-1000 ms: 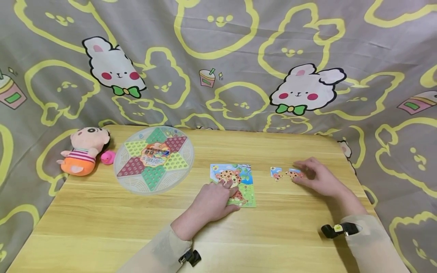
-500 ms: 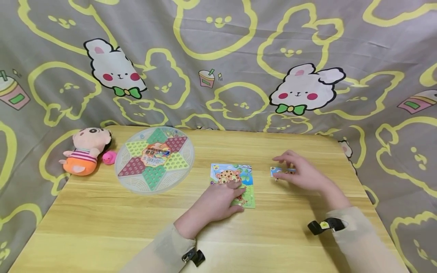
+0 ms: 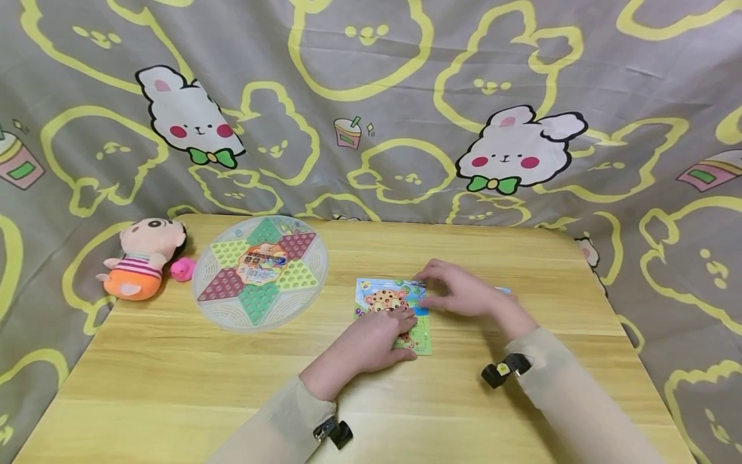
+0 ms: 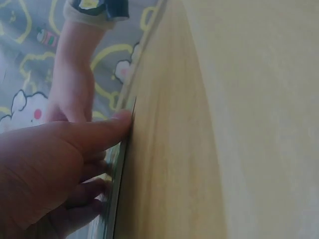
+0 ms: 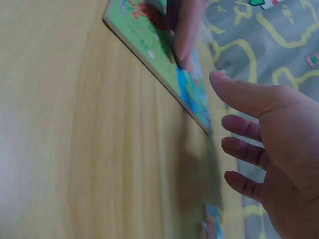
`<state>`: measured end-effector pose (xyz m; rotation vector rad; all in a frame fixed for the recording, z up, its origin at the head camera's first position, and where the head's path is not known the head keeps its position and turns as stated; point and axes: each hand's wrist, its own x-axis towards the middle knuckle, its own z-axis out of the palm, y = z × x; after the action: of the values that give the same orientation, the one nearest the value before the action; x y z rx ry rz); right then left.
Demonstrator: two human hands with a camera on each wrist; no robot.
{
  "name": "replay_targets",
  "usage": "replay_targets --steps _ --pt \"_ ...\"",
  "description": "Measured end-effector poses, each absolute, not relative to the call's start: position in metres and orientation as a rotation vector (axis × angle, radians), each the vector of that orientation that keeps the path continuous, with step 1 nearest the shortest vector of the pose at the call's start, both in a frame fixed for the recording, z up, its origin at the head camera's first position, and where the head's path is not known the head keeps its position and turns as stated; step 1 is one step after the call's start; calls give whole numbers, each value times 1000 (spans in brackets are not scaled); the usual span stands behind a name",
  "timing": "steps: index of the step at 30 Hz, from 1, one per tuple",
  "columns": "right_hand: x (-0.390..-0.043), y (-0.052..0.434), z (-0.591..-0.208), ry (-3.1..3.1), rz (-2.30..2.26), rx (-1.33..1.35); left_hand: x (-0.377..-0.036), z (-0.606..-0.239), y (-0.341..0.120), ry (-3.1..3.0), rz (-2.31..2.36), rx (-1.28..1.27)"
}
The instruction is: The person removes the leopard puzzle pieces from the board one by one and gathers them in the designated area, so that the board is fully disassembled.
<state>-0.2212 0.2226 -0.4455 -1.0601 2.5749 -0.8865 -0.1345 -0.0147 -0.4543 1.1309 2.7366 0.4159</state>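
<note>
A leopard jigsaw puzzle lies flat on the wooden table, its tray edge facing me in the right wrist view. My left hand rests across its lower left part with extended fingers, and the thumb lies along the near edge. My right hand is at the puzzle's upper right corner. In the right wrist view the thumb and fingers stand apart with nothing seen between them. Loose puzzle pieces lie farther right, mostly hidden behind the right hand in the head view.
A round Chinese checkers board lies left of the puzzle. Beyond it are a small pink duck and a plush doll. A patterned curtain hangs behind the table.
My right hand has moved left from the loose pieces, passing over them, to the puzzle's upper right corner. The left hand has stayed on the puzzle, shifting only slightly.
</note>
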Motion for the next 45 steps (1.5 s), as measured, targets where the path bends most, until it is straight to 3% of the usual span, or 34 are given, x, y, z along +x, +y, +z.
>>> replay_targets --steps 15,26,45 --pt "-237 201 -455 2525 -683 -1141 -137 -458 -17 2675 433 1137" --pt "-245 190 -442 2540 -460 -1157 -138 -460 -20 2667 496 1120" --pt "-240 201 -454 2547 -719 -1007 -136 -459 -19 2654 496 1108"
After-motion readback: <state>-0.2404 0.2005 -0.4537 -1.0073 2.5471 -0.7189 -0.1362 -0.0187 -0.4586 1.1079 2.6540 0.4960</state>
